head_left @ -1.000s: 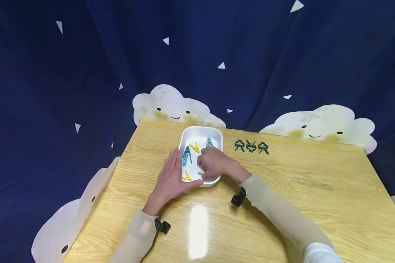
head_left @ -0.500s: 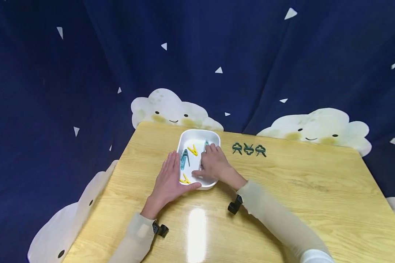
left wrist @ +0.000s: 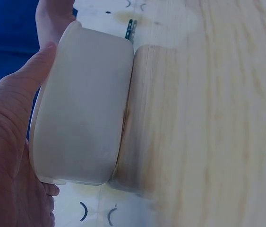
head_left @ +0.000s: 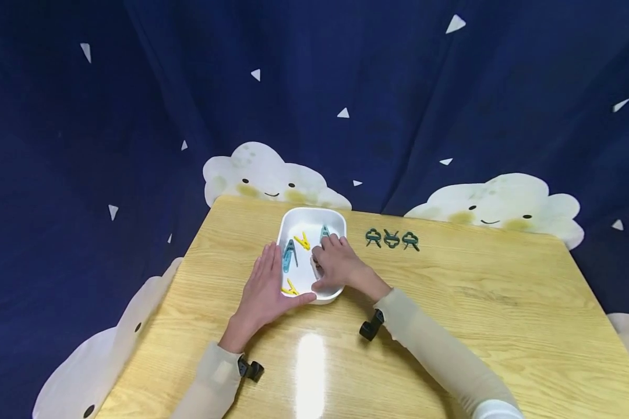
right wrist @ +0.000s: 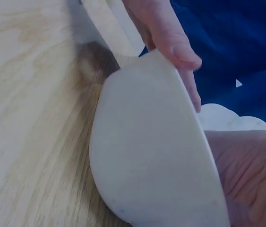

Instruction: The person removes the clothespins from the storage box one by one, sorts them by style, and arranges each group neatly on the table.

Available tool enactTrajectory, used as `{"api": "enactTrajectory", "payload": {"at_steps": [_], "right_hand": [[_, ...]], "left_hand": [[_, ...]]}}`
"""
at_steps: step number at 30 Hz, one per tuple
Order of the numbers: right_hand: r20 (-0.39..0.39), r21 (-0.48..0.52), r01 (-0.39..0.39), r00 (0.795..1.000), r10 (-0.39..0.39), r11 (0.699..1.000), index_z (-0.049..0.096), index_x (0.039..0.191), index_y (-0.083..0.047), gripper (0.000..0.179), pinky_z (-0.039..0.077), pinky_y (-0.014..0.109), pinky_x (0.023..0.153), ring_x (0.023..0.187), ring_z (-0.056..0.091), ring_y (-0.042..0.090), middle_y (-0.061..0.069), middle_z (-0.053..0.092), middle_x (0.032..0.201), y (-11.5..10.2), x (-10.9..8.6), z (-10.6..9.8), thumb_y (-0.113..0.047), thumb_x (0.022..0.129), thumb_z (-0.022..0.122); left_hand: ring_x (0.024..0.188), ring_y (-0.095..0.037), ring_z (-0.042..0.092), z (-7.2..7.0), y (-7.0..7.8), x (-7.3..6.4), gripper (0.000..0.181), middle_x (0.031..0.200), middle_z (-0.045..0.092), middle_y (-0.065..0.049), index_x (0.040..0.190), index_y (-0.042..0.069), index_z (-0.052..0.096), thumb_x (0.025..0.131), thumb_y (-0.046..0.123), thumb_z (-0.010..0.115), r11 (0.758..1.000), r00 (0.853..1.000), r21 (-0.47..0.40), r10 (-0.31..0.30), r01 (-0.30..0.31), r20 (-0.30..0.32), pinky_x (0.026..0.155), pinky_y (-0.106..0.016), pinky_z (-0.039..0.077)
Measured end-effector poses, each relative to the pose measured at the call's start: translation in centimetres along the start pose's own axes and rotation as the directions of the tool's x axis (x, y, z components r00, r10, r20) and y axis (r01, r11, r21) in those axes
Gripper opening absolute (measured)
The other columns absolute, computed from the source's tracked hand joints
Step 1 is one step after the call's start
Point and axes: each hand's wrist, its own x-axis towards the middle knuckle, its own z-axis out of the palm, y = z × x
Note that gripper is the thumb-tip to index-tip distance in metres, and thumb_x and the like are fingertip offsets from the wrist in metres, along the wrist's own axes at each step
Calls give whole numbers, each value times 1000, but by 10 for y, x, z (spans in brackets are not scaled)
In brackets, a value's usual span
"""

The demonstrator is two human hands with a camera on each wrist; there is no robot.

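A white plastic bin (head_left: pixel 300 216) stands on the table. My left hand (head_left: pixel 262 294) lies along its left side with straight fingers, thumb at the near rim; the left wrist view shows the bin's outer wall (left wrist: pixel 85 109). My right hand (head_left: pixel 340 265) reaches into its right half, bent fingers and thumb around a greyish clip (head_left: pixel 315 269), mostly hidden under the hand; I cannot tell whether they pinch it. A teal clothespin (head_left: pixel 289 256) and two yellow clips, one farther back (head_left: pixel 303 241) and one nearer (head_left: pixel 290 288), lie inside. A pale teal clothespin (head_left: pixel 324 231) shows beyond the right fingers.
Three dark green clips, a left one (head_left: pixel 373 237), a middle one (head_left: pixel 391 238) and a right one (head_left: pixel 410 240), lie in a row right of the bin on the wooden table (head_left: pixel 466 302). A dark blue curtain (head_left: pixel 304 110) with cloud prints hangs behind.
My right hand stays in the bin; its thumb and fingers have shifted about the greyish clip. The left hand keeps its place at the bin. The whole scene shifts slightly left and down in view.
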Motion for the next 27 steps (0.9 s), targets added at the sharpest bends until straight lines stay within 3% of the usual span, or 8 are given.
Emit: {"api": "enactTrajectory", "payload": {"at_steps": [3, 5, 14, 17, 21, 27], "right_hand": [[31, 0, 29, 999, -29, 1000, 60, 106, -20, 63, 33, 37, 85, 101, 39, 23, 1, 46, 103, 4, -1, -2, -69, 72, 84], [41, 2, 38, 998, -38, 999, 61, 105, -20, 64, 33, 37, 85, 100, 39, 23, 1, 46, 103, 6, -1, -3, -69, 71, 85], [78, -32, 14, 997, -11, 999, 60, 73, -21, 53, 34, 39, 92, 104, 41, 25, 4, 54, 106, 4, -4, -5, -68, 75, 82], [70, -52, 12, 997, -8, 999, 59, 67, -21, 57, 35, 39, 91, 103, 42, 24, 3, 55, 102, 4, -5, -3, -74, 77, 77], [29, -4, -3, 1000, 4, 1000, 59, 61, -21, 61, 35, 40, 91, 101, 43, 23, -1, 58, 96, 4, -5, -1, -77, 83, 69], [-48, 2, -15, 999, 16, 1000, 57, 56, -23, 53, 38, 41, 89, 97, 47, 24, -2, 58, 85, 2, 0, 3, -61, 91, 70]], "left_hand": [[162, -31, 4, 1, 0, 0, 140, 174, 8, -19, 166, -1, 7, 76, 95, 54, 1000, 1000, 6, -2, 2, 7, 130, -48, 12], [162, -30, 2, 1, 0, 0, 140, 175, 6, -18, 166, 0, 6, 76, 96, 52, 1000, 1000, 6, -6, 6, 13, 131, -47, 11], [162, -29, 0, -1, 2, 1, 141, 175, 2, -15, 167, 1, 5, 75, 97, 52, 1000, 1000, -8, -14, 14, 19, 131, -48, 11], [162, -29, 0, -1, 2, 1, 140, 175, 3, -16, 167, 1, 5, 75, 97, 52, 1000, 1000, -13, -15, 15, 23, 131, -48, 11], [162, -30, 0, -1, 2, 1, 140, 175, 5, -17, 167, 1, 6, 75, 97, 52, 1000, 1000, -16, -13, 14, 21, 131, -48, 11], [162, -31, 3, -2, 2, 1, 142, 175, 5, -17, 167, 0, 7, 74, 97, 53, 1000, 1000, -1, -16, 17, 12, 131, -48, 11]]}}
